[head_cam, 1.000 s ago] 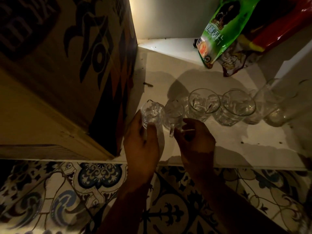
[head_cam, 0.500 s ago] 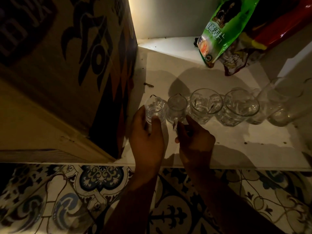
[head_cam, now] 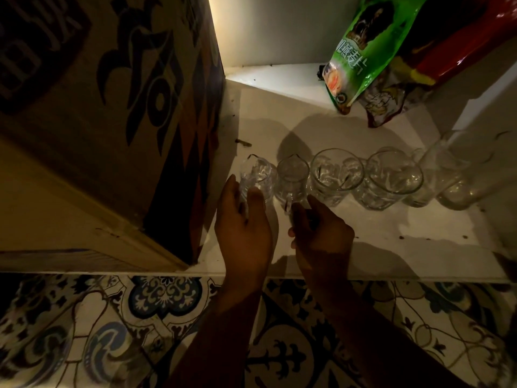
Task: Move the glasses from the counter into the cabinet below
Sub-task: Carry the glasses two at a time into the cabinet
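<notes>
1. Inside the cabinet, on its white shelf (head_cam: 391,247), the left hand (head_cam: 243,233) curls thumb and fingers round the leftmost glass (head_cam: 256,177), which stands on the shelf.
2. Just right of it, the right hand (head_cam: 321,236) has its fingers curled at the handle of a second glass (head_cam: 292,179); the light is too dim to tell whether they close on the handle.
3. Beyond the right hand, the row runs on to the right: a wide glass (head_cam: 337,175), another wide glass (head_cam: 394,177), then more glasses (head_cam: 453,180) in shadow, all packed close side by side.
4. Left of the left hand, a printed carton (head_cam: 112,121) fills that side of the shelf.
5. Far behind the right hand, a green packet (head_cam: 355,60) leans by red packets (head_cam: 458,46).
6. Under both forearms lies patterned tile floor (head_cam: 140,317).
</notes>
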`<control>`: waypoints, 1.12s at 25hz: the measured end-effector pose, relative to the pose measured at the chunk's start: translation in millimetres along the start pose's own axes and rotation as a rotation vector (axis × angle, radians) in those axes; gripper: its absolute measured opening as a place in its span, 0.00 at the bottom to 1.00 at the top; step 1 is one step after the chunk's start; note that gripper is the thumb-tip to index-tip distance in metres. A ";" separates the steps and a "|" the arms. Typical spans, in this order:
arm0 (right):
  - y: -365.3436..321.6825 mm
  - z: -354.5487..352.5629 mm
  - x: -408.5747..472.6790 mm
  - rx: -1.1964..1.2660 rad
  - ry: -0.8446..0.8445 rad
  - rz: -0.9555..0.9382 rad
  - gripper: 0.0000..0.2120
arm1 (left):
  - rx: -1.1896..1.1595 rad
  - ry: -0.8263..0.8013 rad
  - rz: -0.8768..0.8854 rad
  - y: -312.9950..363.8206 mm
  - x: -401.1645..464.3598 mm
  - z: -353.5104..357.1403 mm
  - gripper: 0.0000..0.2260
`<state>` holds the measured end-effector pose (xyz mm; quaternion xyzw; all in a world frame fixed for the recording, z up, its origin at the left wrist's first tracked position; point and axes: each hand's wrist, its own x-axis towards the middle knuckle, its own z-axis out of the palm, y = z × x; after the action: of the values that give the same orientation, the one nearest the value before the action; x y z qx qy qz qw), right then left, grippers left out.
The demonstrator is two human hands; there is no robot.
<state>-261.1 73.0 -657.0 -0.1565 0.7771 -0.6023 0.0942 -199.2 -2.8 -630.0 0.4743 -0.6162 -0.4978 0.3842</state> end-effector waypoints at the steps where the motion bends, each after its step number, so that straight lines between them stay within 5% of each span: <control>1: -1.1 -4.8 -4.8 -0.040 0.012 -0.042 0.17 | 0.009 0.005 -0.017 -0.4 -5.1 -3.1 0.21; 5: -7.8 -37.1 -39.9 -0.433 -0.141 -0.245 0.14 | 0.117 0.016 0.012 3.3 -40.4 -32.6 0.19; 8: -12.0 -64.3 -80.9 -0.509 -0.390 -0.110 0.17 | 0.400 -0.032 0.110 8.2 -76.6 -69.2 0.17; 13: -24.5 -111.3 -148.0 -0.892 -0.688 0.035 0.28 | 0.679 -0.285 -0.048 23.4 -144.3 -130.5 0.17; 20: -95.4 -174.3 -222.5 -0.959 -0.991 0.152 0.26 | 1.002 -0.677 -0.370 70.9 -198.9 -194.8 0.19; 28: -223.9 -230.3 -272.1 -0.990 -1.080 0.265 0.24 | 0.924 -0.845 -0.350 198.5 -251.0 -255.3 0.17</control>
<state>-55.3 328.4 -393.1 -0.3598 0.8154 -0.0043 0.4534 66.1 187.2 -382.8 0.4475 -0.7783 -0.3805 -0.2216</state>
